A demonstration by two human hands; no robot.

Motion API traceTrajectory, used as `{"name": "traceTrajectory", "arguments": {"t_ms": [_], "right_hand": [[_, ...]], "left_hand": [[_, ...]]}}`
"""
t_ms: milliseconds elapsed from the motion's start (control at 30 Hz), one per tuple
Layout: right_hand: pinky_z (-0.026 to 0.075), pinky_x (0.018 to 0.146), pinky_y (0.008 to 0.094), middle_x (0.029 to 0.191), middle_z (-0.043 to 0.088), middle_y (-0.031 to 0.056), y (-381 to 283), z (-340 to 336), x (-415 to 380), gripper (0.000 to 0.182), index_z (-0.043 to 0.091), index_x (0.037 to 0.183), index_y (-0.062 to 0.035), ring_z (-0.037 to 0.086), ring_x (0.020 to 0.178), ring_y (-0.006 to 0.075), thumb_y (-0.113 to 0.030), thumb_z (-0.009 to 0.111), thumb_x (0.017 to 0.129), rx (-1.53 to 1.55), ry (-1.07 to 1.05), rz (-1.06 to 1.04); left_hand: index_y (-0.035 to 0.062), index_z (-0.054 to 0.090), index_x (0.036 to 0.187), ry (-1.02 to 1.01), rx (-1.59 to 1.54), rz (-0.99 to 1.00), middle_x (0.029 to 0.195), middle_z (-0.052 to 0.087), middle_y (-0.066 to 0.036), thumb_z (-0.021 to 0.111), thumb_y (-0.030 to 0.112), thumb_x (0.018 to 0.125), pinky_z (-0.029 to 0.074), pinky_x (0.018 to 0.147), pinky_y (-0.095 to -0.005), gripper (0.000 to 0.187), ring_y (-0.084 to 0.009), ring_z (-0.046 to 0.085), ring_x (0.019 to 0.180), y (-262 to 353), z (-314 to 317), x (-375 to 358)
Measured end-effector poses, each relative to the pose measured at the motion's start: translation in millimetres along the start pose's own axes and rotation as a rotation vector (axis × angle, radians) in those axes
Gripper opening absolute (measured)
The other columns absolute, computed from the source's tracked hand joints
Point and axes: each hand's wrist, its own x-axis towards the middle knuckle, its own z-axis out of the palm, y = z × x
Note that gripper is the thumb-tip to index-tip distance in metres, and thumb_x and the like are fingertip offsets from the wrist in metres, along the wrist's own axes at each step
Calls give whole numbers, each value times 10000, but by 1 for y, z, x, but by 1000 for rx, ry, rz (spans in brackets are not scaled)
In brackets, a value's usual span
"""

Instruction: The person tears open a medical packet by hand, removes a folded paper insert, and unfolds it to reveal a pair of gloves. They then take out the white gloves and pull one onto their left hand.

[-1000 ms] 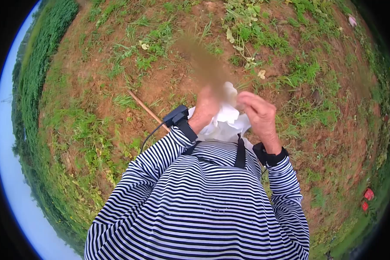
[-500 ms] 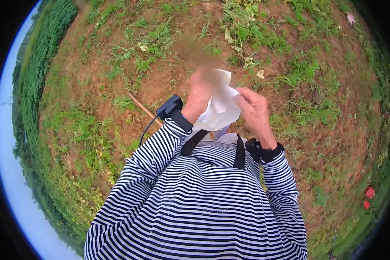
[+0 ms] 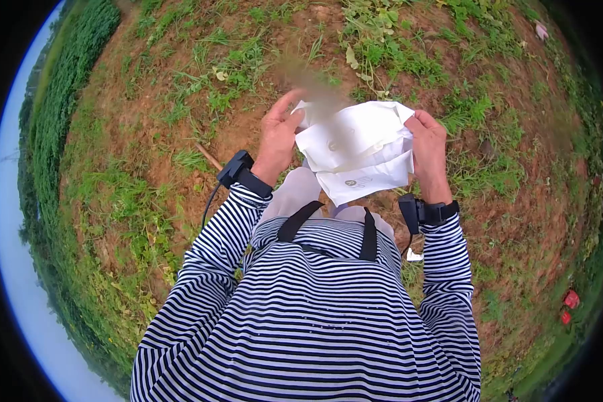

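Note:
A creased white paper sheet [image 3: 355, 144] with small printed marks is spread between my two hands, above my knees. My left hand [image 3: 279, 137] pinches its upper left corner between thumb and fingers. At the upper right corner, my right hand [image 3: 429, 149] grips the sheet in the same way. A blurry brownish smudge in the view covers part of the paper near its top left. Each wrist carries a black strap with a small black device.
Reddish soil [image 3: 248, 124] with patches of weeds surrounds me. A wooden stick [image 3: 208, 155] lies left of my left hand. A white scrap [image 3: 414, 256] is below my right wrist. Red objects [image 3: 571, 299] lie at the far right, and a pinkish item [image 3: 541, 30] at the upper right.
My hands have moved apart, the left one leftward and the right one rightward. The bunched paper has opened out wide between them. The white scrap near my right wrist now shows.

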Motion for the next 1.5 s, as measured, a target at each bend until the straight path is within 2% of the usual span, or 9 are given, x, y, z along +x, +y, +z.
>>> {"name": "traceTrajectory", "arguments": {"t_ms": [100, 333, 433, 567, 700, 867, 1100, 1400, 1500], "right_hand": [[462, 615, 232, 783, 647, 34, 3, -5, 5, 107, 647, 895, 49, 580, 668, 95, -1, 576, 833, -40, -16, 58], [470, 574, 265, 772, 657, 52, -5, 4, 2, 118, 656, 886, 48, 591, 630, 115, -29, 599, 817, -91, -181, 133], [505, 618, 317, 747, 662, 80, -16, 9, 3, 145, 663, 919, 42, 620, 646, 180, -54, 593, 835, -587, -133, -245], [518, 784, 387, 920, 656, 108, -42, 19, -20, 284, 641, 1058, -32, 627, 887, 294, -74, 709, 785, -1181, 178, -1133], [521, 779, 370, 992, 653, 123, -17, 20, -55, 357, 622, 1099, -45, 627, 907, 266, -95, 740, 765, -1011, -66, -809], [527, 529, 299, 926, 684, 168, 10, 21, -57, 462, 556, 1217, 29, 657, 683, 182, -143, 712, 817, -491, -206, 97], [456, 439, 213, 793, 666, 64, 27, 8, -51, 308, 594, 1101, 52, 594, 599, 78, -37, 672, 817, -261, -136, 143], [451, 553, 206, 803, 640, 0, -18, -92, -32, 179, 661, 1017, 15, 569, 658, 59, -70, 629, 862, -484, 140, -87], [424, 635, 206, 811, 619, -26, -36, -104, -34, 149, 663, 984, 7, 533, 702, 51, -83, 626, 871, -503, 191, -198]], "left_hand": [[-8, 595, 1202, -139, 56, -46, 1020, 672, -102, 525, 89, 953, 566, 747, -319, 276, -167, 665, 835, 4, -5, 3], [-42, 661, 1079, -609, 522, -152, 939, 690, -33, 659, 201, 906, 504, 705, -223, 298, -76, 627, 805, 33, 26, -15], [-46, 658, 1077, -582, 440, -195, 927, 703, -44, 659, 174, 905, 525, 706, -234, 279, -92, 652, 777, 1, 11, -9], [-45, 616, 1147, -503, 72, -324, 1009, 697, -80, 602, 146, 936, 554, 772, -273, 285, -136, 680, 856, -4, 17, -13], [-36, 559, 1229, -423, -110, -377, 1111, 667, -110, 566, 134, 953, 555, 841, -307, 324, -172, 673, 953, -14, 12, -17], [-39, 559, 1224, -421, -224, -436, 1143, 650, -121, 566, 131, 952, 548, 870, -324, 320, -190, 663, 991, -19, 14, -19], [-56, 590, 1157, -367, -192, -430, 1093, 668, -122, 573, 127, 950, 555, 837, -315, 277, -181, 669, 956, -32, 12, -24], [-47, 636, 1106, -208, 179, -324, 926, 692, -84, 594, 155, 942, 547, 717, -269, 264, -139, 670, 784, -79, 10, -16], [-24, 667, 1064, -548, 621, -315, 847, 682, -67, 613, 199, 935, 526, 660, -240, 263, -114, 652, 721, -50, 60, -37]]}}
